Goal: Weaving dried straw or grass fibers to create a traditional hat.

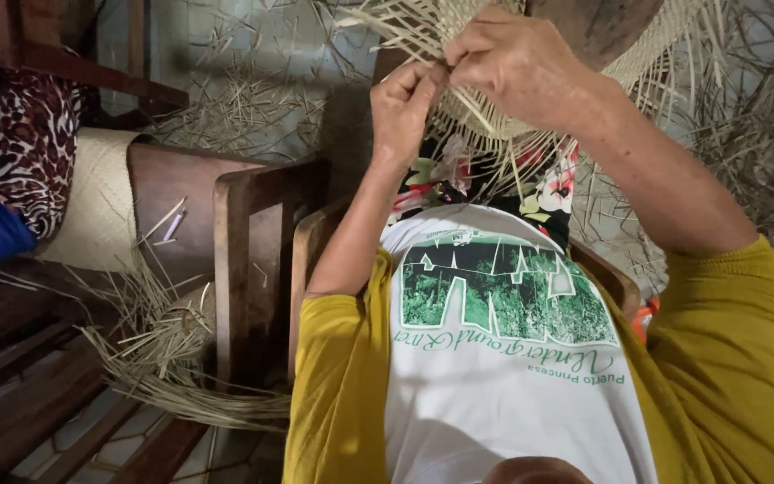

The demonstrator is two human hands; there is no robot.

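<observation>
A half-woven straw hat (638,49) with loose pale strands hanging from its edge rests over my lap at the top of the head view. My left hand (405,103) pinches straw strands (423,31) at the hat's woven edge. My right hand (517,63) is closed over the same edge right beside it, fingers gripping strands, and the two hands touch. Both yellow sleeves and a white printed shirt fill the lower frame.
A wooden chair (253,260) stands at my left, with a bundle of loose straw (167,350) at its foot. A woven mat (96,202) and a leopard-print cloth (20,143) lie further left. More straw scraps (244,112) cover the floor beyond.
</observation>
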